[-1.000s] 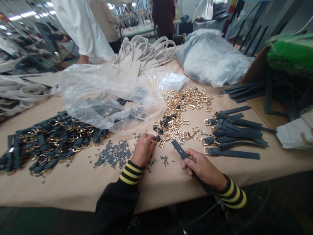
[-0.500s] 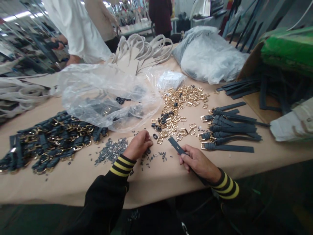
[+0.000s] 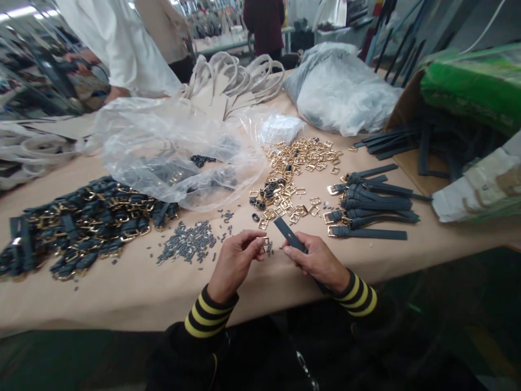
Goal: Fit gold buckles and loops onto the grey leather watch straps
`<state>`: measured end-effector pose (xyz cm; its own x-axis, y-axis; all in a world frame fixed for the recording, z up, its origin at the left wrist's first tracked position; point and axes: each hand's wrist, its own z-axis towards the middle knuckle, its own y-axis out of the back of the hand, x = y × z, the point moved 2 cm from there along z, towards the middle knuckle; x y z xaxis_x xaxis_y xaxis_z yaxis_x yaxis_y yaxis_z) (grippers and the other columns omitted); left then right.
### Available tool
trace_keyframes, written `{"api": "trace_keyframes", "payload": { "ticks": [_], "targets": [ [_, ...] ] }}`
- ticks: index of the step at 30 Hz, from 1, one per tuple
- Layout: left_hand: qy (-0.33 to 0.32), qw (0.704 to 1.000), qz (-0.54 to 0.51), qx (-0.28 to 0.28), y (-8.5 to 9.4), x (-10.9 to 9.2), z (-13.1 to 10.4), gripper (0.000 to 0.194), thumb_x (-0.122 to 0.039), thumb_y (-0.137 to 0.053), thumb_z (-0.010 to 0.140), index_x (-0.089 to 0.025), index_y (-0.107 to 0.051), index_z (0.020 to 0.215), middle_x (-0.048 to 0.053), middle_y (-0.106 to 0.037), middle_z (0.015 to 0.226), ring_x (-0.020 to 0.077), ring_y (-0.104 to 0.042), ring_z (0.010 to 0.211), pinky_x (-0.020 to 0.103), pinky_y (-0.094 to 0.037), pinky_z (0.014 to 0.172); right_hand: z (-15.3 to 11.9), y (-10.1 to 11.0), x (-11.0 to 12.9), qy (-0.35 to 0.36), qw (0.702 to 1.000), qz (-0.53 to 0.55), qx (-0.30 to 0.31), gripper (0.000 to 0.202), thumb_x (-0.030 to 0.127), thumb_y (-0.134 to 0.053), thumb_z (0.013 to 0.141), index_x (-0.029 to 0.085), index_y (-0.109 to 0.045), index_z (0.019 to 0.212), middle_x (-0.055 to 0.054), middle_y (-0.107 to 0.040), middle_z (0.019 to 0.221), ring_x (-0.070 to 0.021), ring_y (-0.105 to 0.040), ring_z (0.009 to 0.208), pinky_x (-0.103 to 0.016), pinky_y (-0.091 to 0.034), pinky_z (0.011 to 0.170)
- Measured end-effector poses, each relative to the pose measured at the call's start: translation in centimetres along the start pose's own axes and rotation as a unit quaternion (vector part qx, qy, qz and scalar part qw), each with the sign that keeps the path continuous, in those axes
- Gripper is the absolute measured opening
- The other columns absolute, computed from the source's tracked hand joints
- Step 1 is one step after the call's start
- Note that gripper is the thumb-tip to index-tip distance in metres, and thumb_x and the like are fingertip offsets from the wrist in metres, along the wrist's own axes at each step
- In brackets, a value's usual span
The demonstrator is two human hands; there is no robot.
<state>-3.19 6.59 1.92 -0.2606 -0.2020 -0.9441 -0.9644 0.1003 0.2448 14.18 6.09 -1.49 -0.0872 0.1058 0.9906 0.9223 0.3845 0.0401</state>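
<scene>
My left hand (image 3: 240,260) pinches a small gold buckle (image 3: 266,244) between thumb and fingertips, just above the table. My right hand (image 3: 319,260) grips a dark grey strap (image 3: 290,234); its slotted end points up and left toward the buckle, and the two are apart. Beyond both hands spreads a pile of loose gold buckles (image 3: 305,155), with dark loops (image 3: 272,187) among them. Small dark oblong pieces (image 3: 187,241) lie heaped left of my left hand. To the right rest several straps fitted with buckles (image 3: 374,203).
A heap of buckled straps (image 3: 89,222) covers the table's left side. Clear plastic bags (image 3: 179,146) and a stuffed bag (image 3: 345,92) lie farther back, near pale handles (image 3: 232,81). At right stands a box (image 3: 407,103) with dark straps. A person in white (image 3: 122,49) stands across the table.
My left hand has moved right, away from the small dark pieces, and now shows a buckle in its fingers. My right hand, still holding the strap, has shifted slightly left.
</scene>
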Motion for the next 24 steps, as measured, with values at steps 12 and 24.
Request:
{"api": "trace_keyframes", "payload": {
  "ticks": [12,24],
  "targets": [
    [-0.010,1.000,-0.017,0.023,-3.0,-0.4,-2.5,0.015,-0.027,-0.061,0.073,-0.013,-0.062,0.078,-0.001,-0.059,0.059,0.0081,-0.054,0.050,0.019,-0.046,0.050,-0.8,-0.7,0.8,0.031,0.999,-0.019,0.005,0.022,0.035,-0.052,0.080,0.014,-0.053,0.074,0.004,-0.048,0.055,-0.0062,-0.043,0.046,-0.018,-0.036,0.046],
    [0.045,0.992,-0.112,0.024,-2.6,-0.3,-2.7,0.018,-0.028,-0.064,0.071,-0.012,-0.057,0.076,0.000,-0.063,0.059,0.0087,-0.058,0.050,0.020,-0.048,0.052,-1.1,-1.3,0.1,0.049,0.989,0.101,0.101,0.025,0.034,-0.053,0.080,0.011,-0.062,0.084,-0.003,-0.063,0.078,-0.0070,-0.049,0.055,-0.018,-0.037,0.049]
  ]
}}
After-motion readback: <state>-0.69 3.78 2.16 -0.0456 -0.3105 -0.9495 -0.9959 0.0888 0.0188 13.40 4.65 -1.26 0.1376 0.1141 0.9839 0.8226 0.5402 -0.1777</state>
